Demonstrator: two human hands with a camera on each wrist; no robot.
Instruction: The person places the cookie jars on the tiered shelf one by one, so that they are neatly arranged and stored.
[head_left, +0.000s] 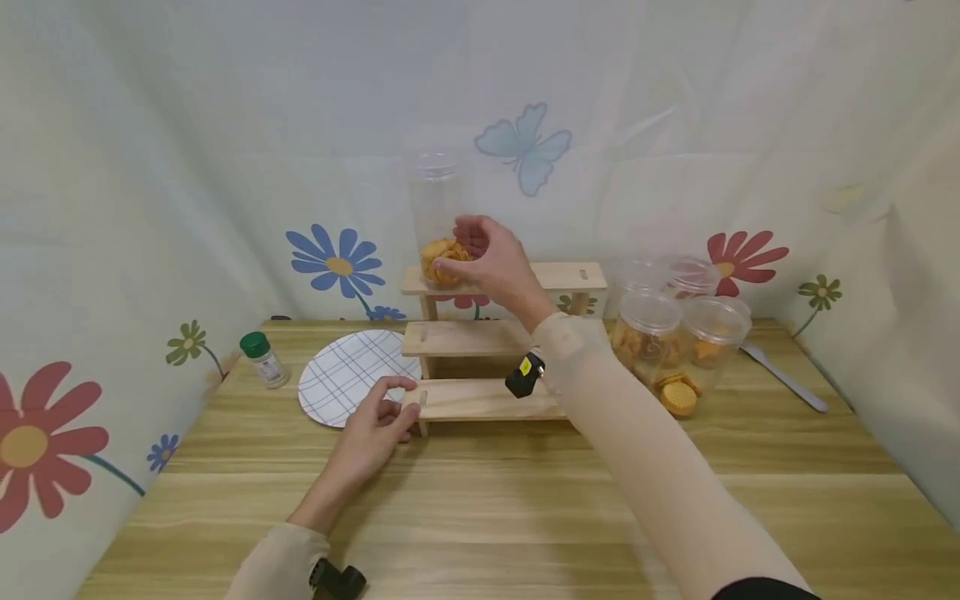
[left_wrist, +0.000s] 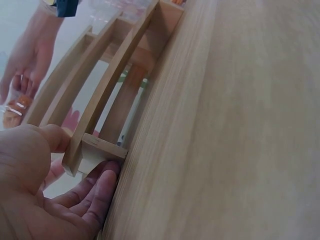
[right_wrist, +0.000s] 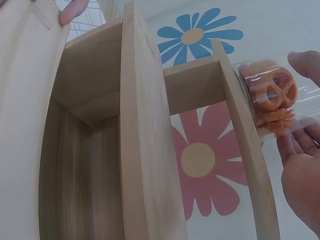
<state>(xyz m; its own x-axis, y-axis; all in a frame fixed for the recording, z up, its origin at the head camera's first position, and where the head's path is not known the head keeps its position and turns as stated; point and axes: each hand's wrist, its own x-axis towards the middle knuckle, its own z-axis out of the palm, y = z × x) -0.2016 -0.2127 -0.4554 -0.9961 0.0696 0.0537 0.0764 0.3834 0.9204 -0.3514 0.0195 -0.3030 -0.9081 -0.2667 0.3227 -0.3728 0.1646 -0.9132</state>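
Note:
On the top step of a three-tier wooden rack [head_left: 480, 333] stands a tall clear plastic jar [head_left: 437, 200] with orange-brown snacks in its bottom. My right hand [head_left: 498, 262] holds the jar low down, thumb across its front and fingers at its far side. In the right wrist view, the thumb and fingers lie on opposite sides of the jar [right_wrist: 272, 95], whose base is at the top board. My left hand [head_left: 378, 425] grips the left end of the lowest step. The left wrist view shows its fingers curled around the end support [left_wrist: 102, 147].
Several clear snack jars [head_left: 651, 321] cluster right of the rack, with a grey flat-bladed utensil [head_left: 783, 379] beyond them. Left of the rack lie a round checked plate [head_left: 330, 379] and a green-capped shaker [head_left: 264, 360]. A flower-print curtain [head_left: 337, 100] hangs behind the wooden table [head_left: 480, 517].

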